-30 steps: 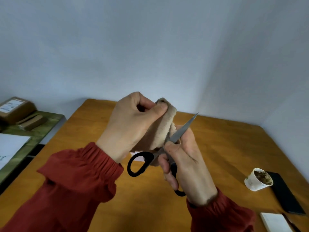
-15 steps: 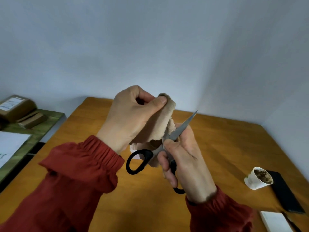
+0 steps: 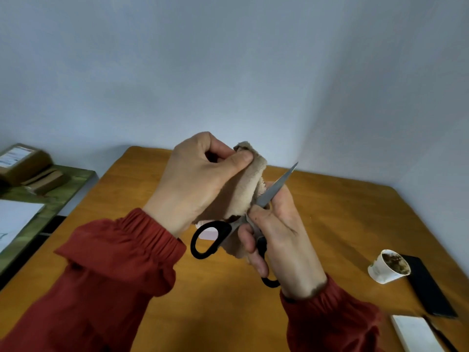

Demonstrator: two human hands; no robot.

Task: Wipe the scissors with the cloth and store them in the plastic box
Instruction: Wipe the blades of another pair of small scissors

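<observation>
Both hands are raised above the wooden counter (image 3: pixel 355 224), and the scissors (image 3: pixel 275 190) are held in the air between them. The right hand (image 3: pixel 281 240) grips the scissors near the pivot: its fingers (image 3: pixel 250 240) curl around the lower black handle and its thumb presses on the base of the blade. One bare blade points up and to the right, away from the person. The two black handle loops stand spread apart, one to the left and one below the right palm.

The left hand (image 3: pixel 200 179) holds the beige cloth (image 3: pixel 243 191), bunched between the thumb and curled fingers and lying against the scissors just beside the pivot (whatever metal lies under the fabric is hidden).

On the right of the counter a white paper cup (image 3: pixel 388 266) with brown residue leans by a flat black object (image 3: pixel 429 288), and a white pad (image 3: pixel 416 334) lies nearer the person. To the far left, a cardboard box (image 3: pixel 22 163) sits on a green surface (image 3: pixel 63 184).
</observation>
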